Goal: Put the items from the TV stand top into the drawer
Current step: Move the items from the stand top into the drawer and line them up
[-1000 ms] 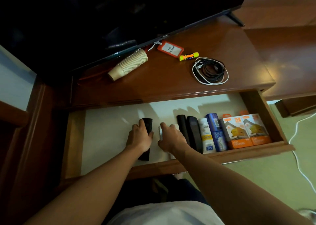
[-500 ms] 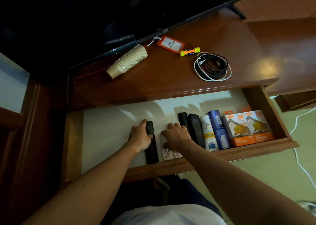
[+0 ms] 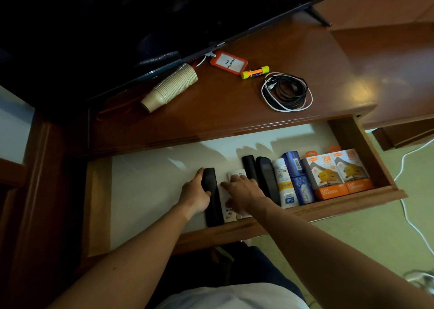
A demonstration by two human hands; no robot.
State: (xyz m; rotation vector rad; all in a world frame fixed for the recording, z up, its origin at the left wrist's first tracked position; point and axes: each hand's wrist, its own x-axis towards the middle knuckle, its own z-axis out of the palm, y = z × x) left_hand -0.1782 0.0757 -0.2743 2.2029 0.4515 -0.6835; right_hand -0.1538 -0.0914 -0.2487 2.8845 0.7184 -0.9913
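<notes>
The open drawer [image 3: 244,230] under the TV stand top [image 3: 223,116] holds a row of items. My left hand [image 3: 196,195] grips a black remote [image 3: 212,205] lying flat on the drawer's white floor. My right hand [image 3: 242,191] rests fingers-down on a white remote [image 3: 229,216] just right of it. On the stand top lie a stack of paper cups [image 3: 170,88] on its side, an orange badge holder [image 3: 229,62], a yellow glue stick [image 3: 255,72] and a coil of black and white cables [image 3: 286,91].
Further right in the drawer lie two black remotes [image 3: 264,177], a white tube [image 3: 284,184], a blue can [image 3: 298,179] and two orange charger boxes [image 3: 338,172]. A TV [image 3: 141,27] overhangs the stand's back. A white cord [image 3: 408,191] trails on the floor at right.
Both hands have slid the black and white remotes to the right, closer to the row of items, and towards the drawer's front.
</notes>
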